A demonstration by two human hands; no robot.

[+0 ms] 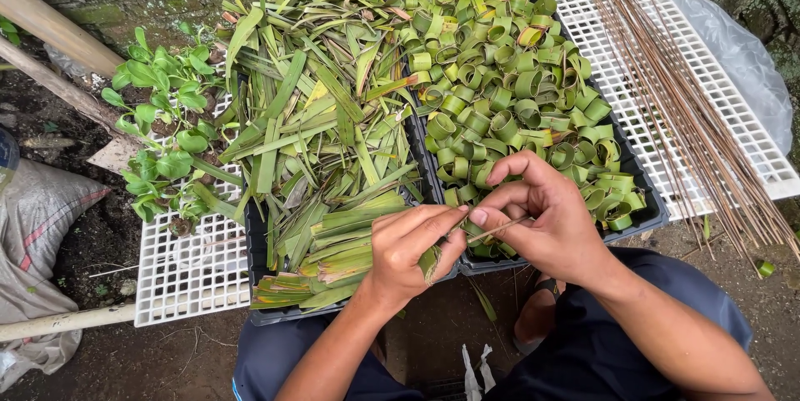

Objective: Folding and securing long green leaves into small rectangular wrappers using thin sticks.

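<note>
My left hand (pixel 410 253) pinches a green leaf strip (pixel 431 261) curled between thumb and fingers, over the near edge of two black trays. My right hand (pixel 540 218) holds a thin brown stick (pixel 497 230) whose tip meets the strip at my left fingertips. The left black tray (pixel 260 301) is heaped with flat cut green leaf strips (pixel 321 117). The right black tray (pixel 646 222) is filled with several rolled green leaf rings (pixel 508 76).
A bundle of thin brown sticks (pixel 667 92) lies across a white plastic grid (pixel 733 109) at the right. Another white grid (pixel 187 276) and small leafy plants (pixel 162 126) are at the left. Bamboo poles, a sack and a brick wall border the spot; my knees are below.
</note>
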